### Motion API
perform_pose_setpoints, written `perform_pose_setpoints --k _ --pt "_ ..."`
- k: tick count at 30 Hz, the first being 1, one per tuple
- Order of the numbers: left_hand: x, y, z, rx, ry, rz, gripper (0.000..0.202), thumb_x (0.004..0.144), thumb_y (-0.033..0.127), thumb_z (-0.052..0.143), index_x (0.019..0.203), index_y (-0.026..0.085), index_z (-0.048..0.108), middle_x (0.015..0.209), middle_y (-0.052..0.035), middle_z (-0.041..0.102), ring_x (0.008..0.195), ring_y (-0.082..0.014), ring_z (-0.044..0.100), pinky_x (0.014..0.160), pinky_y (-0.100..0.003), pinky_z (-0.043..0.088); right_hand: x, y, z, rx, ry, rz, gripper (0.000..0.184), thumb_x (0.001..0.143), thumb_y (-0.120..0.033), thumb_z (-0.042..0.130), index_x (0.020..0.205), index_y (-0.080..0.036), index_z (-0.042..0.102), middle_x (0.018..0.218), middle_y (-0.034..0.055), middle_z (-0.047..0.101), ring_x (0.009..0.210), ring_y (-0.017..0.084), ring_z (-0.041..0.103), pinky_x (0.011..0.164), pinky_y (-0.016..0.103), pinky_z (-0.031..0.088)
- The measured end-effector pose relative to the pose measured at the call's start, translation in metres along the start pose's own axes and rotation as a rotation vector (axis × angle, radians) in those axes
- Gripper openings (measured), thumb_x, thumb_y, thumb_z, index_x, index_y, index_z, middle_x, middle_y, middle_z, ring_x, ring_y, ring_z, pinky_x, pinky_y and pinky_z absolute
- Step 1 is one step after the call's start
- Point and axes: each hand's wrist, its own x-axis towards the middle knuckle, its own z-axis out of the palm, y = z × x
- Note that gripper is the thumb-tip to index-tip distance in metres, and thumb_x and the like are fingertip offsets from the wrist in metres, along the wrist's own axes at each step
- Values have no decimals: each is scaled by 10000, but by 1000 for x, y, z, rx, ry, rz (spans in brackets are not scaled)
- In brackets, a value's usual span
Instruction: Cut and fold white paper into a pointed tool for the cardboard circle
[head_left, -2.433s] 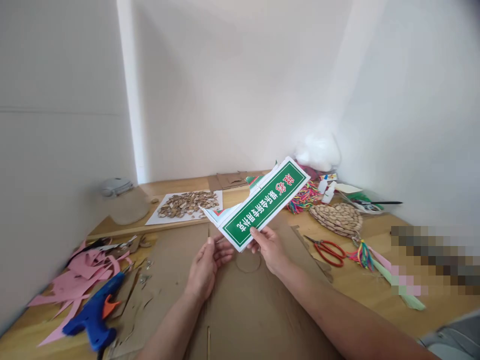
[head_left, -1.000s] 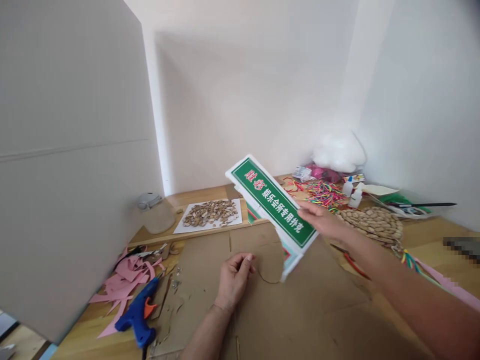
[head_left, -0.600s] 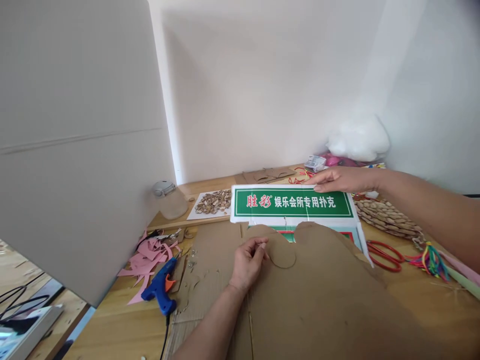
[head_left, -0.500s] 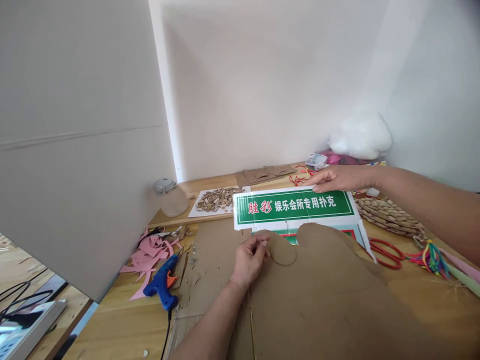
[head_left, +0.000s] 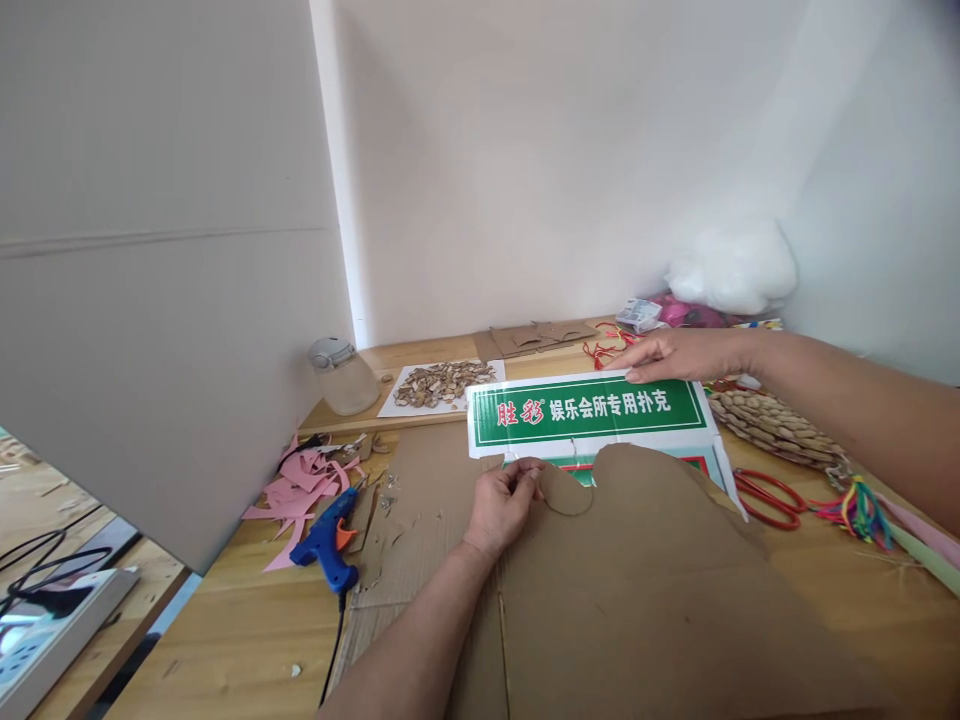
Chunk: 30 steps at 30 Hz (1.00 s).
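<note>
Right hand (head_left: 679, 355): thumb on the near face of a green-and-white printed card (head_left: 581, 412), other fingers along its top edge, so the grip is narrow and has the card near its upper right corner. Left hand (head_left: 504, 508): thumb and fingers drawn close together, just beside a curved line on the brown cardboard (head_left: 637, 610); cannot tell whether anything is pinched between them. Card stands out at the far edge of the cardboard, in front of both wrists, its banner of white and red characters facing the wearer; a red-edged lower strip shows beneath the banner. Where card and cardboard meet, the boundary runs in rounded lobes; cannot tell which lies on top. Right of the cardboard: red-handled scissors (head_left: 769, 502), a multicoloured tassel (head_left: 862, 513), a braided tan piece (head_left: 776, 425) partly behind the right forearm. Left: blue glue gun (head_left: 324, 545) with orange trigger, pink strips (head_left: 304, 490) just beyond it. Farther back: brown flakes (head_left: 442, 385) on white paper (head_left: 397, 405), a clear jar (head_left: 349, 388) near them, a white bag (head_left: 735, 268) at the back right.
</note>
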Motion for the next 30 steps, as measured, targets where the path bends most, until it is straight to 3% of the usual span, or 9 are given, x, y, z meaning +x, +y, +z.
perform_pose_setpoints --k 2,3,5,10,15,18,24,27,30 --pt "0 2 0 10 5 1 337 865 446 581 1001 170 717 644 -15 656 588 -154 575 620 -267 439 2 1 -5 58 -391 59 300 833 -267 720 1132 -254 747 1133 54 744 910 133 732 737 196 522" --pt "-1 2 0 12 7 4 333 866 442 580 1003 171 717 644 -14 657 590 -155 578 625 -269 442 3 1 -8 78 -498 96 327 874 -277 672 1197 -254 714 1180 58 724 956 134 724 757 199 521" --pt "-1 3 0 11 9 17 330 869 438 579 1011 174 717 635 -11 653 593 -159 585 633 -273 448 5 1 -12 100 -509 132 339 914 -283 614 1242 -244 688 1196 64 717 980 135 719 775 202 525" --pt "0 0 1 -22 -1 84 312 877 428 574 1009 184 718 773 -45 700 635 -166 617 618 -277 464 3 2 -15 88 -474 -19 323 901 -241 624 1213 -218 707 1168 82 728 997 160 718 786 224 546" --pt "0 -2 2 -6 16 84 313 874 417 581 1009 173 723 706 -41 687 637 -174 626 624 -282 472 0 -5 -16 60 -460 96 334 915 -243 598 1235 -251 693 1289 65 665 1079 167 688 870 255 528" --pt "-1 2 2 -6 25 68 317 868 420 592 991 160 724 644 -24 660 596 -155 599 618 -273 464 0 -11 -18 59 -405 94 316 881 -240 638 1182 -282 723 1258 43 688 1060 182 697 859 281 546" --pt "-2 11 0 -221 -12 22 444 794 500 696 1031 125 699 643 -22 651 561 -125 566 574 -254 462 -11 -20 -11 -135 -141 -138 295 898 -355 600 1160 -328 733 1147 27 742 974 218 712 822 365 561" --pt "-2 15 -3 -399 -57 12 634 750 493 762 1243 126 606 796 -58 701 649 -140 633 648 -272 507 -27 -27 5 -245 45 -309 305 945 -344 521 1159 -311 736 1077 36 757 958 219 689 880 390 524" --pt "-4 19 -4 -597 -109 21 846 687 508 818 1390 181 479 1098 -139 698 849 -210 695 755 -328 540 -50 -33 31 -345 211 -454 329 960 -237 485 1185 -301 718 1094 35 745 1011 228 641 944 416 481"
